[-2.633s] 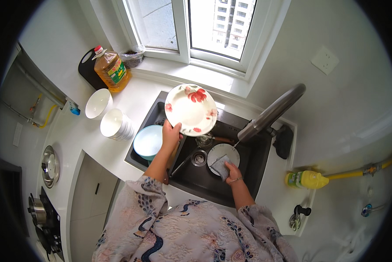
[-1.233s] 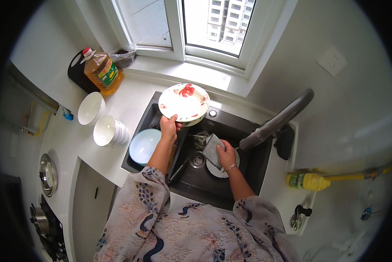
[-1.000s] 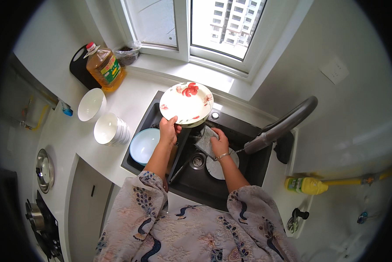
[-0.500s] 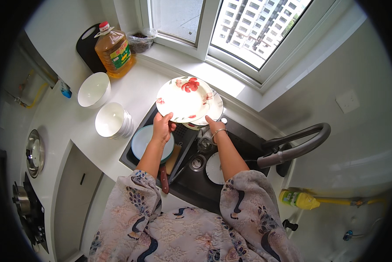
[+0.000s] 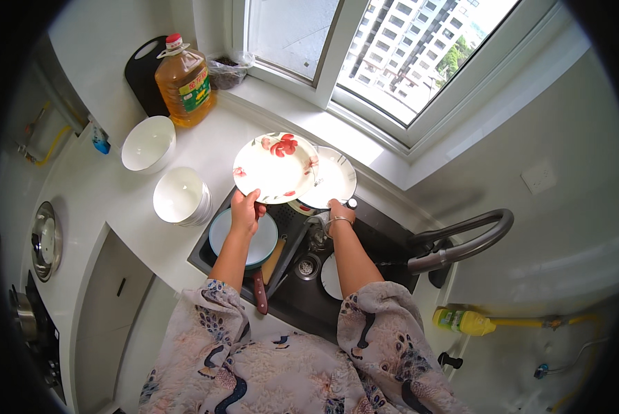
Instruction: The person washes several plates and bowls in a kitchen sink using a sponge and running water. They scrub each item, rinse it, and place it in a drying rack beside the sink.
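My left hand (image 5: 246,212) is closed on the near rim of a white floral plate (image 5: 271,176), thumb on top. Red flowers decorate its border. To its right, my right hand (image 5: 341,212) grips the near edge of a second white plate (image 5: 338,178), whose left side lies behind the floral one. Beneath the two, a sliver of another red-patterned rim shows. Both hands are above the dark sink (image 5: 302,293). Partly hidden by my right forearm, one more white plate (image 5: 330,279) lies in the basin.
A teal-rimmed white round dish (image 5: 254,241) and a brown-handled utensil (image 5: 260,293) sit in the sink's left part. Left on the counter stand stacked bowls (image 5: 178,196), a large bowl (image 5: 149,145) and an oil bottle (image 5: 185,90). The faucet (image 5: 461,248) arches at right.
The floral plate has shifted left and slightly nearer, so more of the second plate is uncovered. Both hands have come a little nearer, and the view has shifted slightly.
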Demonstrator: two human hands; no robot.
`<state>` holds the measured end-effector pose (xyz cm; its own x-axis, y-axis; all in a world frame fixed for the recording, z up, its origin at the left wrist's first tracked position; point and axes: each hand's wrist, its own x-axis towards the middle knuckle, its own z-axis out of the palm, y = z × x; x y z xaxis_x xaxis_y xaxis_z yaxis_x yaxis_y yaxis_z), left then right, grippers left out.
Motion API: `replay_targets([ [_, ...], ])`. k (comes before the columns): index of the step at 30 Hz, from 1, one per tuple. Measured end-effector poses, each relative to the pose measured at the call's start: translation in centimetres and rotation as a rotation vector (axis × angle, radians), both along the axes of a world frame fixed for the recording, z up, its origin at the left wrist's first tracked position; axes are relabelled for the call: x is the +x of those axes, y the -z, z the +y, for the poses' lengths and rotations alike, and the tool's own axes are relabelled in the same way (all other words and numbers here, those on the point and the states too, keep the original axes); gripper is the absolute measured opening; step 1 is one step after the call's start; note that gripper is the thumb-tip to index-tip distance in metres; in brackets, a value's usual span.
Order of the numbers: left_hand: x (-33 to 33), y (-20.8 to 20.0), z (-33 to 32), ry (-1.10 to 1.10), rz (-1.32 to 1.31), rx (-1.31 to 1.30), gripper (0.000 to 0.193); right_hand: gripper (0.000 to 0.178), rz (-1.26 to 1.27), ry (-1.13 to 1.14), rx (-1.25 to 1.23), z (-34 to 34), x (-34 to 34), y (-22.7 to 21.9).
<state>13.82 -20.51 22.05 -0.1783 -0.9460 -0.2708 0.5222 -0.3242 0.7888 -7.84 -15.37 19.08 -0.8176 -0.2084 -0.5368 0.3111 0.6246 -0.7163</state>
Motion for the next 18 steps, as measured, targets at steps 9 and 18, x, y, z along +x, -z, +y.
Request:
replay_targets([
  [9,-0.2,-0.1,-0.8,-0.037,0.027,0.036,0.015,0.041,-0.233,-0.294,-0.246,-0.1,-4.2,2.4],
  [18,0.6,0.1,-1.4,-0.011,-0.001,0.004,0.016,0.035,0.039,-0.201,-0.222,2.9,-3.1,1.7],
])
